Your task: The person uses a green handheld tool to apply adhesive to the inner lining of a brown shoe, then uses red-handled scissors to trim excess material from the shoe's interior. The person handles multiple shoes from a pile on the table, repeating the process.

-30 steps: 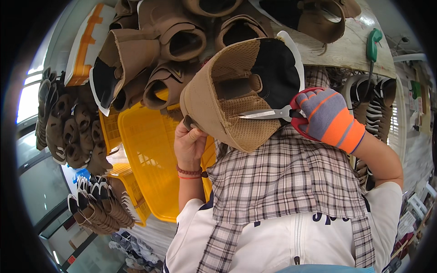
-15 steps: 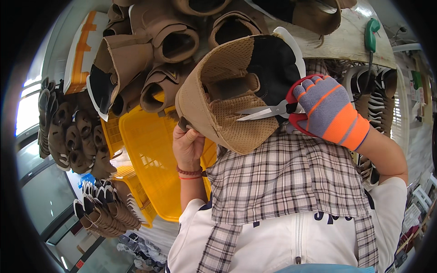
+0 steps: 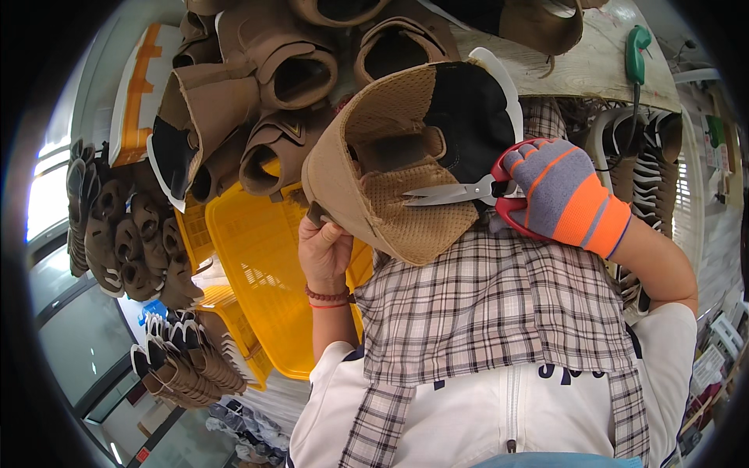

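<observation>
In front of my chest is a tan shoe upper [image 3: 343,168] with brown mesh lining, a black inner patch and a white edge. My left hand [image 3: 324,248], bare, pinches its lower left edge between thumb and fingers. Gripped in my right hand [image 3: 566,187], which wears a grey and orange glove, are scissors [image 3: 452,193] with red handles. Their blades point left inside the upper's opening, against the mesh lining, and look nearly closed. Part of my left fingers is hidden behind the upper.
Several brown shoe uppers [image 3: 300,74] are heaped on the pale table [image 3: 581,74] ahead. A yellow plastic crate [image 3: 265,288] stands to my left, near stacked uppers [image 3: 183,363]. A green tool [image 3: 637,54] hangs at the far right, above more stacked uppers [image 3: 663,168].
The scissor blades have drawn closer together. My right hand has shifted down very slightly, while the upper and my left hand stay almost in place.
</observation>
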Demonstrator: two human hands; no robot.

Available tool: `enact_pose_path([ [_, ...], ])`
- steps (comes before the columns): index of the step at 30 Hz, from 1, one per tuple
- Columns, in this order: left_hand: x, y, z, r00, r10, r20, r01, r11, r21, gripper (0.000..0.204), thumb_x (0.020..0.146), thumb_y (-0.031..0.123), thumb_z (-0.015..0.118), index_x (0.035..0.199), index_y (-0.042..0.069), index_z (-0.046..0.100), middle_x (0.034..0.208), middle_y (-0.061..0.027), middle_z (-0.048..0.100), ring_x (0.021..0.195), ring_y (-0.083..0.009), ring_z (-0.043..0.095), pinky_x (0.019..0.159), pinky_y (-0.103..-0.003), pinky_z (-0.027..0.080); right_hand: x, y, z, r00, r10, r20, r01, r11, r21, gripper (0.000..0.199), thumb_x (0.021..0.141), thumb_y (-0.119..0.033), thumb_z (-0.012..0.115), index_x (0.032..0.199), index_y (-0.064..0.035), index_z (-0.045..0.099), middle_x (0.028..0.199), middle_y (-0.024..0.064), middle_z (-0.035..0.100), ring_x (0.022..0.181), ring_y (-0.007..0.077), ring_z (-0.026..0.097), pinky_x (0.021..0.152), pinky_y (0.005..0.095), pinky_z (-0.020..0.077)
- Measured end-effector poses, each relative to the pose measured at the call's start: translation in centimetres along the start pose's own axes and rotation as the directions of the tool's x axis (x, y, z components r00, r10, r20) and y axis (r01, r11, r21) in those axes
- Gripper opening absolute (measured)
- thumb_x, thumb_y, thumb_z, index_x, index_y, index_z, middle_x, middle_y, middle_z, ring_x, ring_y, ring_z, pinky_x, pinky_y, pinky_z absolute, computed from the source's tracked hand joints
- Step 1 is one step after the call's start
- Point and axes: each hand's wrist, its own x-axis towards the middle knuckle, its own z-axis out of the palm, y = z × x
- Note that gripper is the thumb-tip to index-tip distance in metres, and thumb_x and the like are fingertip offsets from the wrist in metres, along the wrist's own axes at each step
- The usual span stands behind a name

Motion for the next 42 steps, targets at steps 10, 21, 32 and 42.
enact_pose_path([
  [10,0.2,-0.1,0.1,1.0,0.012,0.025,-0.011,1.0,-0.022,0.051,0.082,0.007,0.066,0.13,0.004,0.051,0.144,-0.0305,0.027,0.132,-0.0387,0.035,0.106,-0.036,0.039,-0.8,0.0,-0.1,0.99,-0.035,-0.14,0.004,0.976,-0.216,0.032,0.069,-0.035,0.072,0.086,-0.0098,0.061,0.074,0.0071,0.06,0.071,0.0231,0.059,0.066,0.0344,0.0466],
  [21,0.0,0.1,0.3,1.0,0.01,0.024,-0.01,1.0,-0.006,0.05,0.084,0.008,0.065,0.131,0.002,0.049,0.143,-0.0311,0.028,0.132,-0.0389,0.035,0.107,-0.036,0.037,-0.7,0.9,-1.0,0.969,-0.01,-0.245,-0.035,0.983,-0.178,0.033,0.067,-0.036,0.074,0.086,-0.0124,0.061,0.08,0.005,0.06,0.077,0.0218,0.059,0.07,0.035,0.0457],
  [32,0.2,0.2,0.6,0.998,0.01,0.062,-0.009,1.0,-0.022,0.052,0.082,0.007,0.067,0.131,0.003,0.05,0.143,-0.0312,0.029,0.131,-0.038,0.037,0.107,-0.037,0.036,0.3,0.3,-0.7,0.98,-0.086,-0.18,0.075,0.995,-0.067,0.027,0.07,-0.032,0.074,0.086,-0.0132,0.063,0.077,0.0046,0.06,0.074,0.0207,0.059,0.067,0.0332,0.0462],
  [42,0.2,0.1,0.0,1.0,-0.017,0.003,0.017,0.999,-0.034,0.058,0.083,0.004,0.065,0.136,0.001,0.042,0.142,-0.0325,0.028,0.129,-0.0373,0.039,0.103,-0.032,0.042,1.4,0.2,-0.4,0.993,-0.072,-0.095,0.068,0.997,-0.046,0.029,0.073,-0.037,0.072,0.089,-0.0129,0.065,0.075,0.0055,0.062,0.071,0.0211,0.062,0.065,0.0328,0.0478],
])
